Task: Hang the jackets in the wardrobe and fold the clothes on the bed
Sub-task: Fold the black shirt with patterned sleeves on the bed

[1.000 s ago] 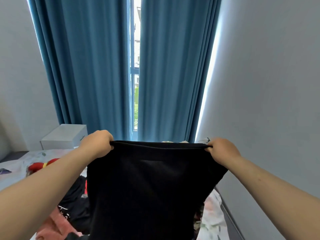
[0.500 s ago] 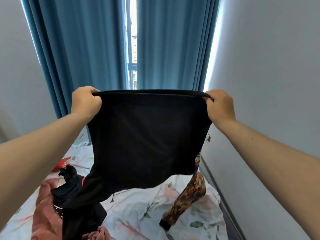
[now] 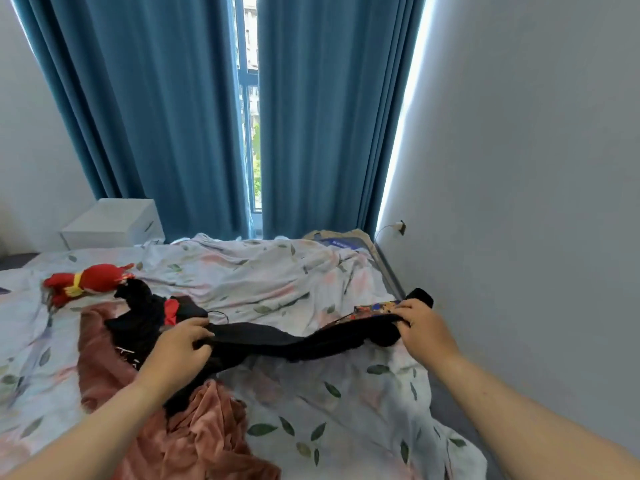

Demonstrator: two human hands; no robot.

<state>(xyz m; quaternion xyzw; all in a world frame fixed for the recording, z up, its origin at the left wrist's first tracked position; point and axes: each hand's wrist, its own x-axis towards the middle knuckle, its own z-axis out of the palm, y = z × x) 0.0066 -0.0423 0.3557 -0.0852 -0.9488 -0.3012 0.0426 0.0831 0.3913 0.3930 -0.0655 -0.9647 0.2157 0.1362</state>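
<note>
Spanning low over the bed, one black garment is pinched at both ends: one grip by the left hand, one by the right hand. One pink garment, one patterned garment and one red toy are seen nearby.

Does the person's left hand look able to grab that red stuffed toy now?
Probably not at once: the left hand grips one end of the black garment, the right hand the other. The red stuffed toy lies uncovered on the bed, farther to the left, so letting go should free the way.
</note>
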